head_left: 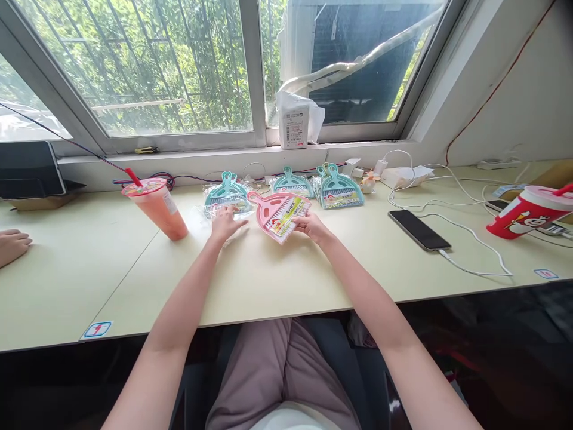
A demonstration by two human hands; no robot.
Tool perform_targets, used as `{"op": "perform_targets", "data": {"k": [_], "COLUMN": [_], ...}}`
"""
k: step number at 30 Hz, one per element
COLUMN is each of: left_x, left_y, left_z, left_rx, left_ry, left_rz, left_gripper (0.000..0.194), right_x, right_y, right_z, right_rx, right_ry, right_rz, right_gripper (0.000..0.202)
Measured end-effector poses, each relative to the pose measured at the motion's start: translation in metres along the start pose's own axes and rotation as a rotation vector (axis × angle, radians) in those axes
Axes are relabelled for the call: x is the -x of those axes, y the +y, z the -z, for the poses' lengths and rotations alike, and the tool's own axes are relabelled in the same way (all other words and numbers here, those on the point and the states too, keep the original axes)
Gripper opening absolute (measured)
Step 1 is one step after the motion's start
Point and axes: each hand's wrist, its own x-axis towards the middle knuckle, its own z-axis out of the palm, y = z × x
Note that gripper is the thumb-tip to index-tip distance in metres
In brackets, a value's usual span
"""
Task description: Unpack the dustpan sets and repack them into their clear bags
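Observation:
A pink toy dustpan-and-brush set (282,215) with a printed card is gripped at its right edge by my right hand (310,227), lifted slightly over the table with its handle pointing up and left. My left hand (227,224) has its fingers apart at the lower edge of a teal dustpan set (228,194) that lies in clear wrapping. Whether the fingertips touch that set is hard to tell. Behind the pink set lies another teal dustpan set (292,184). To the right, more teal sets (341,190) overlap in a pile.
A tilted-looking pink drink cup (161,209) with a red straw stands to my left. On the right are a charging phone (418,230), white cables and a red cup (530,212). Another person's hand (13,246) rests at the far left. A tissue pack (295,125) stands on the sill.

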Motion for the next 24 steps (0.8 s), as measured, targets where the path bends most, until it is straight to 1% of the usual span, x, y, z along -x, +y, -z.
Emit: {"op": "perform_targets", "data": {"k": [1,3,5,8,12,15,17,20,24], "left_x": [0.000,0.000,0.000,0.000,0.002,0.004,0.004,0.006,0.009], "left_y": [-0.004,-0.011,-0.014,-0.014,-0.009,-0.005,-0.003,-0.001,0.006], "left_z": [-0.001,-0.001,0.001,0.003,0.004,0.003,0.003,0.003,0.006], "left_rx": [-0.005,-0.017,-0.039,-0.077,-0.105,-0.124,-0.136,-0.143,-0.129], "left_ry": [-0.033,-0.058,-0.033,0.036,0.100,0.125,0.144,0.167,0.195], "left_rz": [-0.008,-0.018,-0.026,-0.039,-0.045,-0.040,-0.031,-0.006,-0.005], "left_gripper": [0.057,0.057,0.047,0.033,0.034,0.037,0.039,0.041,0.043], "right_x": [0.001,0.003,0.004,0.004,0.002,0.000,-0.001,-0.002,-0.002], "right_y": [-0.001,-0.002,-0.004,-0.005,-0.002,0.000,0.002,0.004,0.004], "right_z": [0.000,0.000,0.001,0.003,0.003,0.004,0.004,0.005,0.001], "right_rx": [0.025,0.072,0.121,0.187,0.200,0.161,0.127,0.104,0.128], "right_ry": [-0.030,-0.088,-0.133,-0.161,-0.127,-0.060,-0.038,-0.036,-0.061], "right_rz": [-0.015,-0.046,-0.087,-0.145,-0.146,-0.106,-0.068,-0.031,-0.042], "right_gripper": [0.027,0.027,0.026,0.027,0.027,0.026,0.027,0.030,0.026]}}
